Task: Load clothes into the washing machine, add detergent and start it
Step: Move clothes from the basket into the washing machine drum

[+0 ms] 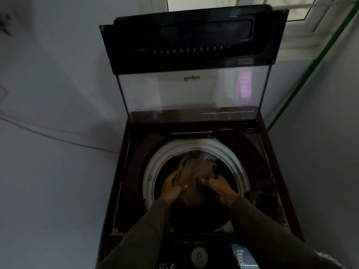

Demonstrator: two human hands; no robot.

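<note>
Dark maroon top-loading washing machine (272,171) stands in a corner, its glass-panelled lid (190,90) raised upright at 12 o'clock. A white plastic ring (223,150) rims the round drum mouth. A crumpled brown cloth garment (194,169) sits bunched in the mouth of the drum, between both hands. The left hand (172,188) grips the fabric at its 8 o'clock edge, fingers curled into it; the right hand (218,188) grips it at 4 o'clock, thumb over the cloth. A round grey control dial (199,255) lies at 6 o'clock on the front panel. A green pipe (310,74) runs up the wall at 2 o'clock.
</note>
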